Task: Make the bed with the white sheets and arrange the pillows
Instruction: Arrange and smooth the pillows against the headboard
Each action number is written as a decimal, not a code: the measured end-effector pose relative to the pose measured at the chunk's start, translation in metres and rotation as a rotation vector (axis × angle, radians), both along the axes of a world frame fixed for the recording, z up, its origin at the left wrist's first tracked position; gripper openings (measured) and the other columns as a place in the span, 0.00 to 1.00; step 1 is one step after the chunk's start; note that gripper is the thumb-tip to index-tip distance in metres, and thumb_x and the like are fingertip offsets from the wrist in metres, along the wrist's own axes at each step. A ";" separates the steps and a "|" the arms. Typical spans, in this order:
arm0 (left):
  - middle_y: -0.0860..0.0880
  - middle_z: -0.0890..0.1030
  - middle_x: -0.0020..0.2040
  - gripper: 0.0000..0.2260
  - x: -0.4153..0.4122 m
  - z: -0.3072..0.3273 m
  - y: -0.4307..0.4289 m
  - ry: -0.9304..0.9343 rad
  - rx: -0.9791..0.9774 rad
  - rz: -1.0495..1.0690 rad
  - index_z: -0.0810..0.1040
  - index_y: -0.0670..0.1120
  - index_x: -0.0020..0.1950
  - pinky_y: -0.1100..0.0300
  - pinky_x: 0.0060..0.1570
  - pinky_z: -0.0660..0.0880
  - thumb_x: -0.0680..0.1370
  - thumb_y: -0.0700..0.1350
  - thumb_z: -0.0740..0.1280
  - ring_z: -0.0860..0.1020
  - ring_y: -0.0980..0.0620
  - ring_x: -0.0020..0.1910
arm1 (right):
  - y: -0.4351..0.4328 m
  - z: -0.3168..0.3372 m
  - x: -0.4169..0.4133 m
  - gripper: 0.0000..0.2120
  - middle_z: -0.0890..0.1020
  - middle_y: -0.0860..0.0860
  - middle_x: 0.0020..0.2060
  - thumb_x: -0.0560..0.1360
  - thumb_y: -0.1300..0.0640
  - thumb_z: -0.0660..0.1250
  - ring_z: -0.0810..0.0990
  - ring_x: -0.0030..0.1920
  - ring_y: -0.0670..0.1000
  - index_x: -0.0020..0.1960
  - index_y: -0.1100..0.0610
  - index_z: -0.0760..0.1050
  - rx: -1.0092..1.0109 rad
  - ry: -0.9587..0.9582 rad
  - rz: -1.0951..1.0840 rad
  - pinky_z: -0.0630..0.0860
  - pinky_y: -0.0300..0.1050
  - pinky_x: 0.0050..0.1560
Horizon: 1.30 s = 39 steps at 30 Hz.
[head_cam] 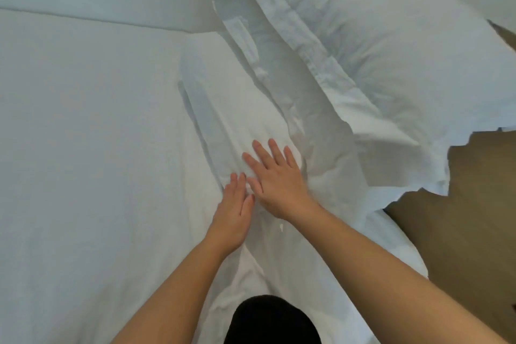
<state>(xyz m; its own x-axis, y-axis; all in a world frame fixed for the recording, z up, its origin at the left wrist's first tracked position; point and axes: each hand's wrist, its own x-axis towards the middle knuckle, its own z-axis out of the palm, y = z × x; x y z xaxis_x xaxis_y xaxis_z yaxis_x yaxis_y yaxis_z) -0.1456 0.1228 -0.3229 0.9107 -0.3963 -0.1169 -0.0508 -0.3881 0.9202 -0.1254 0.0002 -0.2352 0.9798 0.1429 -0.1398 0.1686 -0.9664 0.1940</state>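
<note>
A white sheet (83, 148) covers the bed, smooth on the left and bunched into long folds near the middle. My right hand (275, 179) lies flat on the wrinkled part with its fingers straight and spread. My left hand (233, 215) rests just beside it, fingers straight, its tips touching the same folds. A plump white pillow (377, 45) in a flanged case lies at the upper right, its loose edge hanging over the bed's side.
Brown floor (460, 218) shows past the bed's right edge. A dark piece of clothing (270, 321) on my body fills the bottom centre. A straight seam (83, 19) crosses the bed at the upper left.
</note>
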 end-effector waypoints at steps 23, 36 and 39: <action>0.51 0.36 0.79 0.28 0.016 0.336 -0.131 -0.572 0.604 -0.193 0.41 0.52 0.80 0.48 0.77 0.44 0.83 0.57 0.47 0.36 0.51 0.78 | -0.216 0.241 -0.132 0.22 0.67 0.55 0.73 0.79 0.51 0.55 0.64 0.73 0.56 0.70 0.54 0.70 0.416 -0.449 -0.262 0.68 0.55 0.66; 0.40 0.41 0.79 0.33 0.031 0.364 -0.159 -0.556 1.022 -0.515 0.44 0.44 0.80 0.40 0.73 0.55 0.81 0.55 0.56 0.46 0.37 0.78 | -0.208 0.239 -0.107 0.38 0.35 0.43 0.77 0.80 0.60 0.56 0.40 0.79 0.53 0.78 0.43 0.34 0.485 0.176 -0.575 0.49 0.59 0.76; 0.35 0.51 0.78 0.34 -0.001 0.345 -0.163 -0.741 0.998 -0.644 0.55 0.41 0.79 0.36 0.71 0.55 0.77 0.52 0.62 0.51 0.33 0.77 | -0.202 0.214 -0.175 0.34 0.38 0.46 0.79 0.81 0.58 0.54 0.39 0.79 0.54 0.79 0.44 0.38 0.489 0.366 -0.733 0.45 0.58 0.76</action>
